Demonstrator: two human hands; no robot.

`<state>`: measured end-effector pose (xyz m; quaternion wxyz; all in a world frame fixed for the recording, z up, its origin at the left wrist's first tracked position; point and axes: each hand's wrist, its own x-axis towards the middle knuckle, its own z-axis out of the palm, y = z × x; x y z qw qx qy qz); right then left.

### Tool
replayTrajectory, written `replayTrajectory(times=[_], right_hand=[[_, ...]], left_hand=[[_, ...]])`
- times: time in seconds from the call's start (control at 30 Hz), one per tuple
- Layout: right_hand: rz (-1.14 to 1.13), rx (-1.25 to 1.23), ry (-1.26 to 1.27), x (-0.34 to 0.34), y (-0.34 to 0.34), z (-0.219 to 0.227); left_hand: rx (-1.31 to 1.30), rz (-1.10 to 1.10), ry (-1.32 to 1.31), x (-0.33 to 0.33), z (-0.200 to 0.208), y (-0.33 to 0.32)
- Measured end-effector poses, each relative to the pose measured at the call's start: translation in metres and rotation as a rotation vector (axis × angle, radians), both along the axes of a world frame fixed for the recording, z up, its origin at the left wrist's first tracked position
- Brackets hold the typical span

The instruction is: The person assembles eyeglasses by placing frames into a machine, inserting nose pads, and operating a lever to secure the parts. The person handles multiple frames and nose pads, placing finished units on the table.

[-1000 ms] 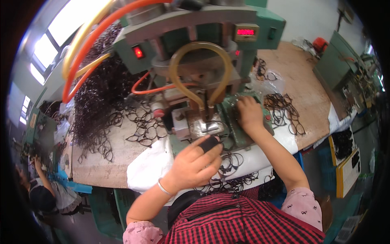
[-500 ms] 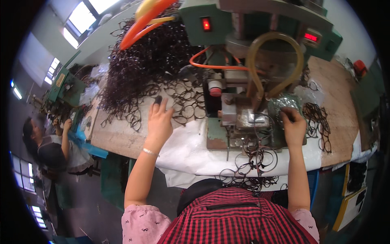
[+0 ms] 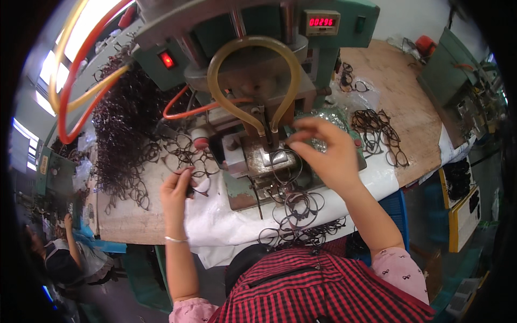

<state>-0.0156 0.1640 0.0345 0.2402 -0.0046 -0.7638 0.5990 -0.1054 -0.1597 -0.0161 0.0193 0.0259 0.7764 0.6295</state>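
My left hand point(image 3: 175, 195) is closed on a dark eyeglass frame point(image 3: 203, 190) above the white sheet, left of the green press point(image 3: 237, 189). The fingers hide part of that frame. At the press, my right hand point(image 3: 331, 156) reaches in from the right, thumb and forefinger apart beside the metal die block point(image 3: 274, 160). Another eyeglass frame point(image 3: 299, 173) sits at the die, with one round rim sticking out toward me. Looped frames point(image 3: 303, 209) hang below it at the front of the press.
A big heap of dark frames point(image 3: 121, 116) rises at the left back. More frames point(image 3: 374, 132) lie on the right of the wooden table point(image 3: 396, 86). A yellowish hose point(image 3: 253, 40) loops over the press. Another person point(image 3: 64, 261) works at the far left.
My left hand has closed on an eyeglass frame from the table. My right hand has moved from the right of the press in toward the die. The whole view has swung.
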Motion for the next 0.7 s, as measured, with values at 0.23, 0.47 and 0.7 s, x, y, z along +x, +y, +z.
replayTrajectory(times=[0.23,0.47,0.7], right_hand=[[0.011,-0.148,-0.042,-0.020,-0.018,-0.013],[0.142,-0.537,-0.109,-0.014,-0.036,0.003],[-0.151,0.420,0.035,0.008,0.016,-0.023]], left_hand=[[0.323,0.107,0.205,0.028,-0.004,0.036],[0.189,-0.001,0.757,0.019,0.106,0.100],[0.470,-0.604,-0.086,0.076,0.107,0.090]])
